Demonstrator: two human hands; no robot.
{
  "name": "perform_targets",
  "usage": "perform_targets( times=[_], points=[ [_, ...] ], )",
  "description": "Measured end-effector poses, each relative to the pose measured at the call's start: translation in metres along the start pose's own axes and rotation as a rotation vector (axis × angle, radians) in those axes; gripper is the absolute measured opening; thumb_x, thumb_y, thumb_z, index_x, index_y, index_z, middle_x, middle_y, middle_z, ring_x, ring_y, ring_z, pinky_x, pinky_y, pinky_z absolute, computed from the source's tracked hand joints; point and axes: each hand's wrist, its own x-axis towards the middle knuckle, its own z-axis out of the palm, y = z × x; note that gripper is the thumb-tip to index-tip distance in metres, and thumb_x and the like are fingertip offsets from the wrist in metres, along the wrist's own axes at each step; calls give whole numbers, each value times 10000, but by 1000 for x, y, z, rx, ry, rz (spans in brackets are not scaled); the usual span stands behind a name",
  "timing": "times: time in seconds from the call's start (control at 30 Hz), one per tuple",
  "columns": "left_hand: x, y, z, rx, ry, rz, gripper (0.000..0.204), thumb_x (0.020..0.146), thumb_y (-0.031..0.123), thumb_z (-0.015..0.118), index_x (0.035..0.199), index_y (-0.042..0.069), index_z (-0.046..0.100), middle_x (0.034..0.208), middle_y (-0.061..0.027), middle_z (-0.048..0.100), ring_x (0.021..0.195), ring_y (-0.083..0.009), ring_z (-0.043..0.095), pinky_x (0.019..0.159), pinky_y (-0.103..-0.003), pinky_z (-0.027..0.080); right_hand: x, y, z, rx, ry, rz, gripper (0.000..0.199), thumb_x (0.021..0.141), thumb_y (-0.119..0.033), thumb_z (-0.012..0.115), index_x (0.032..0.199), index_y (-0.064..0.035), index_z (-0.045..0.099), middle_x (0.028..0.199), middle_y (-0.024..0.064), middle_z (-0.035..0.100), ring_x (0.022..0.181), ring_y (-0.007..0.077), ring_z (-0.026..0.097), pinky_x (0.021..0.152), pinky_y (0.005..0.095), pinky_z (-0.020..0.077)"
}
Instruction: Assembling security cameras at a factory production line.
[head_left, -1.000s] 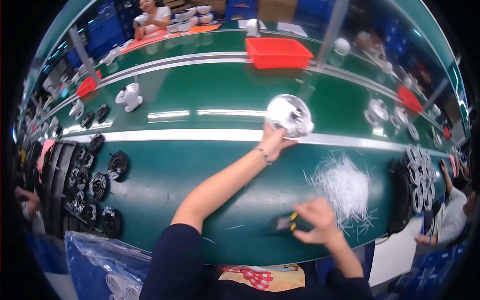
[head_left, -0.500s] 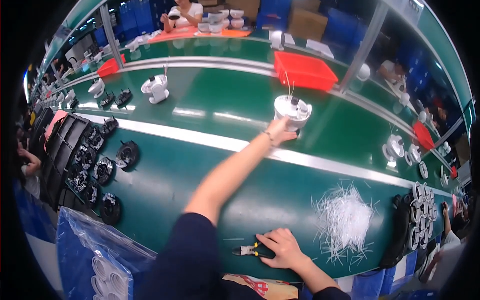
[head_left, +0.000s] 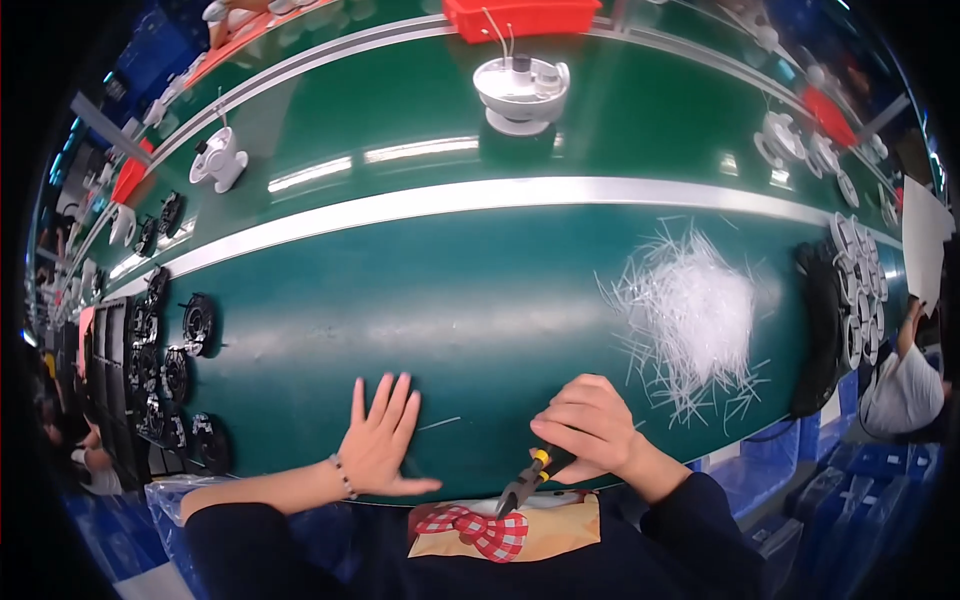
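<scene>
My left hand (head_left: 380, 440) lies flat near the front edge of the green table, fingers spread, holding nothing. Just right of its fingers is a single thin white strip (head_left: 440, 423). In my right hand (head_left: 590, 428) is a pair of cutting pliers (head_left: 523, 487) with black and yellow handles, its jaws pointing down toward me. A heap of cut white plastic strips (head_left: 695, 315) lies beyond my right hand. On the far green belt stands a white round housing (head_left: 521, 92) with wires sticking up.
Black round parts (head_left: 199, 325) cluster at the left beside a black tray (head_left: 112, 370). White rings (head_left: 858, 285) are stacked at the right by a black bag-like thing (head_left: 820, 330). A metal rail (head_left: 480, 193) divides table and belt. A red bin (head_left: 520, 18) stands at the back.
My left hand has drawn back from the white housing to the near table. My right hand has lifted the pliers and turned their jaws toward me. The view has shifted.
</scene>
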Motion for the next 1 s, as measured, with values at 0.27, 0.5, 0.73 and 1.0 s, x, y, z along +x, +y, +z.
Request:
perform_targets(
  times=[0.27, 0.5, 0.73, 1.0],
  points=[
    [220, 47, 12, -101, 356, 82, 931, 726, 487, 552, 1272, -141, 133, 1342, -331, 118, 1261, -453, 123, 995, -549, 116, 10, -7, -8, 187, 52, 10, 332, 628, -162, 692, 915, -22, 598, 834, 71, 589, 696, 228, 548, 618, 346, 424],
    [245, 68, -14, -646, 694, 333, 524, 777, 130, 508, 1247, -34, 344, 1367, -233, 210, 1259, -368, 237, 1030, -477, 153, 37, -19, -27, 627, -178, 314, 496, 561, -84, 688, 1029, 28, 566, 828, 110, 564, 738, 246, 535, 682, 324, 422],
    [151, -8, -7, -1183, 393, 134, 214, 817, 129, 512, 980, 28, 606, 1063, -118, 587, 1057, -242, 515, 945, -395, 357, 3, -13, 1, 1500, -333, 1119, 570, 655, -98, 633, 1177, 48, 458, 1016, 156, 533, 988, 228, 496, 901, 332, 324],
    [138, 1, -21, -2535, -708, 218, 723, 840, 555, 280, 1199, -58, 418, 1215, -212, 455, 1105, -317, 458, 966, -353, 322, 50, 18, 64, 1876, -400, 1219, 474, 692, -82, 543, 1140, 36, 443, 828, 84, 509, 743, 181, 469, 718, 318, 346]
  ],
)
